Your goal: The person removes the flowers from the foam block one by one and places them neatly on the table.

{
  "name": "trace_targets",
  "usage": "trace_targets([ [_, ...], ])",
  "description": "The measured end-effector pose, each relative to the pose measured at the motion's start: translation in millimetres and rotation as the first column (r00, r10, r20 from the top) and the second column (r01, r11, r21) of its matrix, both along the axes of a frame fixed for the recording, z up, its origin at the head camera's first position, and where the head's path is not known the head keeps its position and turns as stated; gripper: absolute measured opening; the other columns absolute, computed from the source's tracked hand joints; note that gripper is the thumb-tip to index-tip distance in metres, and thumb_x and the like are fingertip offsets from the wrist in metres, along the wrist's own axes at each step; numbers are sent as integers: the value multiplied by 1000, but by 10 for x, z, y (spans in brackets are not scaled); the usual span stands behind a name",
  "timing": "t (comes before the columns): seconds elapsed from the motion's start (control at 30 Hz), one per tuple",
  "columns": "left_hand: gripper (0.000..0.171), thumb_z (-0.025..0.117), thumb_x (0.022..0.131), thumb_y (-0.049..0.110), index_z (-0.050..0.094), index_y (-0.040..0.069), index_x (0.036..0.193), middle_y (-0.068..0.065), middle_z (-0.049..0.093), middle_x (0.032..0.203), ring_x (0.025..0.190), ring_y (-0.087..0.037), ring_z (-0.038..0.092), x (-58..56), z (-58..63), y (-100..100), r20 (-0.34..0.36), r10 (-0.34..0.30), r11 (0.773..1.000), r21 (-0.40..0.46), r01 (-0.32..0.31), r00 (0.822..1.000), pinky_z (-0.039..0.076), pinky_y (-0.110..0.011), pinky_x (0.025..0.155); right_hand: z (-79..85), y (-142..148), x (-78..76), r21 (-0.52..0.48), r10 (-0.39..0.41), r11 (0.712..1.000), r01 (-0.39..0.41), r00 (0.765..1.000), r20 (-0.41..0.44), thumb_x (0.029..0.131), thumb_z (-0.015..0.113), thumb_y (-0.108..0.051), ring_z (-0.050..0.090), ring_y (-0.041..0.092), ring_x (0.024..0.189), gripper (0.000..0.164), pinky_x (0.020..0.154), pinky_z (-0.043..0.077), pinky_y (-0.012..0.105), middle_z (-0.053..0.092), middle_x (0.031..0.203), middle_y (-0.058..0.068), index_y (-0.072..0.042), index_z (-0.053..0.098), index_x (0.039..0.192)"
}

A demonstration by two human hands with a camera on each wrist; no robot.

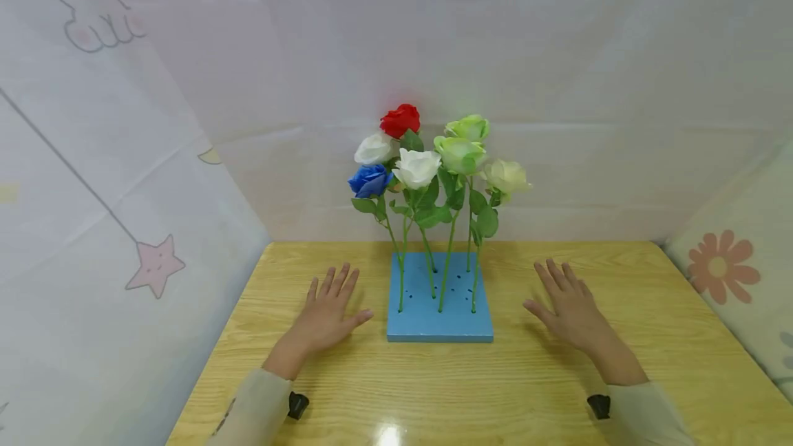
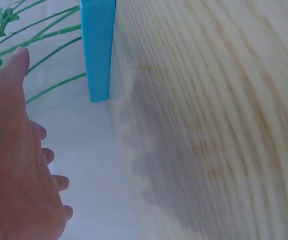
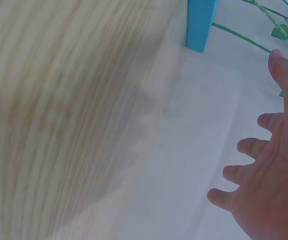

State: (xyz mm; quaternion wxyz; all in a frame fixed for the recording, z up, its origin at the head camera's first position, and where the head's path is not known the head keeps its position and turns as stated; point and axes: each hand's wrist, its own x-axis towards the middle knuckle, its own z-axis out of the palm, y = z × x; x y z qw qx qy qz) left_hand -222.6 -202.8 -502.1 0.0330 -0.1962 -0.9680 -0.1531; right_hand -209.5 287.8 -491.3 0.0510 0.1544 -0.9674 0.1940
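A blue board (image 1: 440, 329) with several small holes lies on the table, and artificial roses stand in it on green stems. On the left are a red rose (image 1: 400, 120), a blue rose (image 1: 369, 180) and two white roses, one of them the front white rose (image 1: 417, 168). To the right rise two green-tinged roses, such as the green rose (image 1: 461, 154), and a cream rose (image 1: 505, 177). My left hand (image 1: 325, 319) hovers left of the board, fingers straight and spread, holding nothing. On the other side my right hand (image 1: 573, 312) is likewise spread, touching no flower.
The wooden table (image 1: 526, 398) runs back to a pale cloth wall (image 1: 557, 88) close behind the roses. Printed cloth also stands along the left and right sides. A black wrist device (image 1: 298, 405) shows under the left sleeve, and another black device (image 1: 599, 406) by the right.
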Motion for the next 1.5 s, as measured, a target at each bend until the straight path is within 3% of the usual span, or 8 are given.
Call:
trace_targets([
  [0.2, 90, 46, 100, 66, 9, 16, 165, -10, 5, 170, 156, -39, 4, -52, 10, 165, -6, -34, 999, -2, 34, 999, 6, -66, 120, 37, -139, -86, -67, 36, 997, -37, 999, -13, 103, 55, -49, 2, 50, 152, 84, 113, 11, 75, 10, 166, 27, -9, 12, 164],
  [0.4, 90, 48, 99, 65, 12, 15, 165, -12, 8, 170, 155, -40, 7, -68, -75, 292, -11, -74, 997, 21, 74, 997, 9, -68, 119, 37, -245, -122, -163, 60, 985, -60, 998, -5, 104, 57, -44, 8, 52, 151, 82, 110, 19, 76, 13, 166, 27, -10, 14, 164],
  [0.63, 94, 44, 98, 71, 10, 14, 165, -10, 5, 170, 156, -37, 4, -32, -96, 386, 47, -73, 997, -9, 73, 996, 8, -66, 120, 19, -401, -137, -312, 99, 946, -89, 995, 15, 105, 56, -39, 18, 50, 149, 74, 110, 23, 75, 18, 165, 24, -11, 19, 163],
  [0.83, 95, 40, 97, 74, 8, 15, 165, -10, 4, 170, 156, -37, 4, -79, -94, 457, 63, -85, 995, -47, 88, 994, 10, -64, 121, 33, -529, -187, -391, 101, 914, -109, 994, -41, 106, 55, -35, 33, 47, 144, 67, 109, 34, 67, 30, 160, 24, -6, 28, 160],
  [0.93, 97, 39, 97, 75, 6, 15, 165, -9, 2, 171, 156, -36, 2, -116, -86, 498, 82, -98, 994, -43, 102, 992, 8, -64, 121, 40, -575, -211, -462, 112, 879, -121, 993, -47, 106, 56, -29, 41, 46, 140, 63, 107, 41, 61, 35, 158, 23, -5, 30, 159],
  [1.1, 98, 41, 96, 75, 8, 13, 165, -10, 2, 171, 156, -38, 5, -120, -89, 538, 101, -106, 993, -44, 111, 989, 10, -64, 121, 30, -624, -231, -565, 132, 817, -115, 991, -11, 107, 55, -26, 45, 46, 138, 59, 107, 42, 59, 39, 156, 23, -4, 32, 158],
  [1.33, 98, 42, 96, 74, 13, 10, 164, -12, 6, 170, 155, -41, 9, -147, -147, 570, 84, -115, 992, -47, 119, 990, 11, -66, 120, 39, -713, -256, -672, 141, 737, -73, 989, 47, 107, 56, -24, 50, 42, 135, 58, 103, 46, 25, 45, 153, 20, -1, 35, 156],
  [1.5, 98, 41, 96, 75, 13, 10, 164, -11, 4, 171, 155, -42, 9, -157, -205, 591, 79, -111, 990, -78, 117, 991, 11, -65, 120, 55, -786, -265, -727, 155, 686, -35, 983, 98, 106, 57, -25, 51, 41, 135, 59, 97, 45, 15, 45, 153, 20, -1, 35, 156],
])
